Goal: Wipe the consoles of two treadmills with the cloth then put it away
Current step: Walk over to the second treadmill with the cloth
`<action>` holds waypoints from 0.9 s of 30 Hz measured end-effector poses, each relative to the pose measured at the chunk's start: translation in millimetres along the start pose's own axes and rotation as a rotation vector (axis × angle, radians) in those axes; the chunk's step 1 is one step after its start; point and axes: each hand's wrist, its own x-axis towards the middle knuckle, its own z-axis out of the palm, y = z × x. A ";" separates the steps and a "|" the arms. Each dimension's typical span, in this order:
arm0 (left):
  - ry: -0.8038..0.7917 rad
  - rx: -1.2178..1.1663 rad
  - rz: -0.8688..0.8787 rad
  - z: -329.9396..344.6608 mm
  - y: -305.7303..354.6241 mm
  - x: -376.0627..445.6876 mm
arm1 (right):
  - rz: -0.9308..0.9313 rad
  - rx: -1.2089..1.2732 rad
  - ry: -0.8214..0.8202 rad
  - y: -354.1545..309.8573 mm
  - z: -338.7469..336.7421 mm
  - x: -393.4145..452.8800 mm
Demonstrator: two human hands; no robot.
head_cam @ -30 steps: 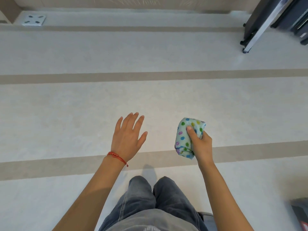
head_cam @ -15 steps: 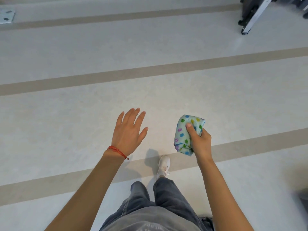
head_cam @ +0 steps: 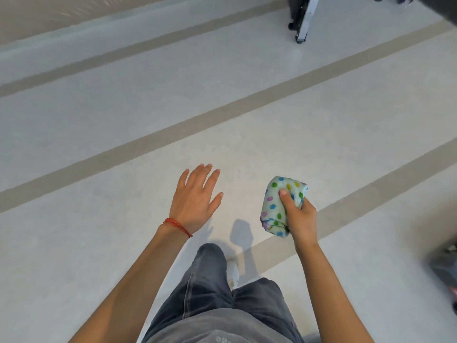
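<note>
My right hand grips a bunched pale cloth dotted in blue, green, yellow and pink, with the thumb pressed over its front. It is held in the air above the floor, right of centre. My left hand hovers beside it, palm down and fingers straight, holding nothing; a red string bracelet circles its wrist. At the top right stands the black and silver base of an exercise machine, far from both hands. No treadmill console shows in this view.
Pale grey floor with tan stripes running diagonally fills the view. My legs in grey jeans and a white shoe are below. A dark blurred object sits at the right edge.
The view has swung so the floor stripes slant and the machine base sits nearer the top centre. My feet have stepped forward. Both hands keep the same pose.
</note>
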 end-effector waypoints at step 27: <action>-0.104 -0.164 0.886 108.2 203.9 418.7 | 0.163 0.431 0.757 -87.5 -164.2 218.0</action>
